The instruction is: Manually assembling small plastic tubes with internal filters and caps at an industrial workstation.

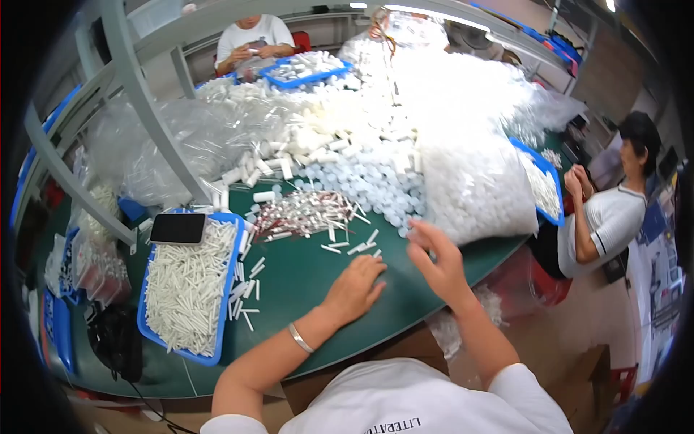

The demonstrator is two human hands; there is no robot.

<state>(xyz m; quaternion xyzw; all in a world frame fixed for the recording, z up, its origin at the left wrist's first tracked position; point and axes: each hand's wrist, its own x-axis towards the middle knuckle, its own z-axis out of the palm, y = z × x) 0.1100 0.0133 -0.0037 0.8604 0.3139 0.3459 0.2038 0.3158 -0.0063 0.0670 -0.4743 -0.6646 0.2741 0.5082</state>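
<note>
My left hand, a silver bracelet on its wrist, rests low over the green table with its thumb apart from the bent fingers. Its fingertips are at a small white tube, and I see nothing held. To its right, my right hand is raised, its fingers curved and spread, beside the pale translucent caps. Nothing shows clearly in its grip. Beyond my left hand lies a heap of thin white tubes with reddish-brown parts. Several loose tubes are scattered between the heap and my hands.
A blue tray of thin white sticks stands left, with a phone on it. A large clear bag bulges at right. Metal frame posts rise at left. Co-workers sit at the far side and right, near blue trays.
</note>
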